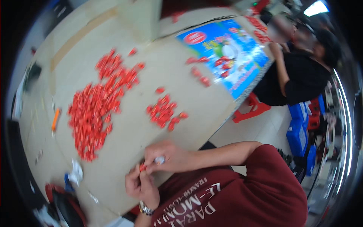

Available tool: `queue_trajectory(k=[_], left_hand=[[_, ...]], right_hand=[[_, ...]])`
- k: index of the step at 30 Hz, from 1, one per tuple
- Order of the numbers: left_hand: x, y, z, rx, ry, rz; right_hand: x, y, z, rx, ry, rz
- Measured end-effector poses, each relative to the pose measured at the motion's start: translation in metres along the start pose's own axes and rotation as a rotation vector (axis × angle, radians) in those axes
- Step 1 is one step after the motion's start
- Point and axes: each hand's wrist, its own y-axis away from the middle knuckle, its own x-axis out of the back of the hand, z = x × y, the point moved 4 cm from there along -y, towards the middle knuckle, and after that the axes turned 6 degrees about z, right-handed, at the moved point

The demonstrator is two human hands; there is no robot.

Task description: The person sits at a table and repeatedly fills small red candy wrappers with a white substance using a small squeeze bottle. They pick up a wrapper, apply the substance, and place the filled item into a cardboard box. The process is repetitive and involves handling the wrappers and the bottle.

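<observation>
My left hand [142, 186], with a watch on its wrist, pinches a small red piece [142, 167] close to the table's near edge. Against it, the fingers of my right hand [166, 154] are closed around a slim object with a whitish rounded end [160, 160]; its other end is hidden. A small group of similar red pieces [163, 112] lies on the table just beyond my hands. Farther left spreads a much larger heap of red pieces [92, 115]. Motion blur hides the pieces' exact shape.
An orange-handled tool [56, 120] lies left of the heap. White crumpled material [76, 172] and a dark red-and-black item [64, 204] are at the lower left. A blue printed sheet [230, 53] carries several red pieces. A person in black [298, 75] sits at the far right by blue crates [297, 136].
</observation>
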Motion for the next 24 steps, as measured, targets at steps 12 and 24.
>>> queue_trajectory(k=[12, 24], left_hand=[[0.0054, -0.0024, 0.0050, -0.087, -0.012, -0.034], [-0.0007, -0.0055, 0.0080, 0.028, 0.042, -0.117]], right_hand=[[-0.0076, 0.0031, 0.0013, -0.040, -0.049, 0.006], [-0.0023, 0.0042, 0.0017, -0.098, -0.084, 0.088]])
